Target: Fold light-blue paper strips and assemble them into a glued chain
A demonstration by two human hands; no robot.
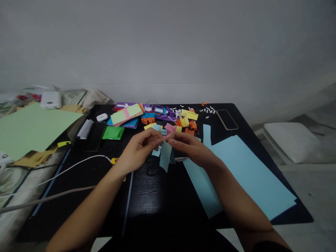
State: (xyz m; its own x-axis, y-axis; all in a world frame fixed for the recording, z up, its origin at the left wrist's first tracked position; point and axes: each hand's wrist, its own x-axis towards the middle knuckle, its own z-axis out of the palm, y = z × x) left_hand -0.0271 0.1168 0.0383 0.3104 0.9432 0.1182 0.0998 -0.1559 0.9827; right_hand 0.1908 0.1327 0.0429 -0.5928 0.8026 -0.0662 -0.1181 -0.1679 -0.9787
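right, dead centre of the frame, and it's fingertip work: the left hand (141, 148) and the right hand (193, 148) come in from either side, nearly meeting over a folded light-blue paper (165, 155). both grips are pinching, thumb against fingers, the left at the paper's top left, the right at its top right, though the exact contact at the right fingertips is hard to make out. so the paper sits beneath the grip, its upper edge up at the fingertips, two flaps dropping down and parting slightly, the front one ending in a free lower corner over the black table (147, 217)

and what a crowd behind the hands! just above them, a pink paper piece (170, 127), then a yellow paper piece (189, 114) a little up and right, with white scraps (209, 110) scattered further along the top edge of the table. over to the upper left of centre, a banded paper stack (128, 113) lies tilted, with green papers (113, 133) just below it

swing right now: a long blue strip (202, 185) runs down beside the right forearm, large blue sheets (246, 171) fan out beyond it, and a phone (227, 120) lies flat near the table's upper right corner
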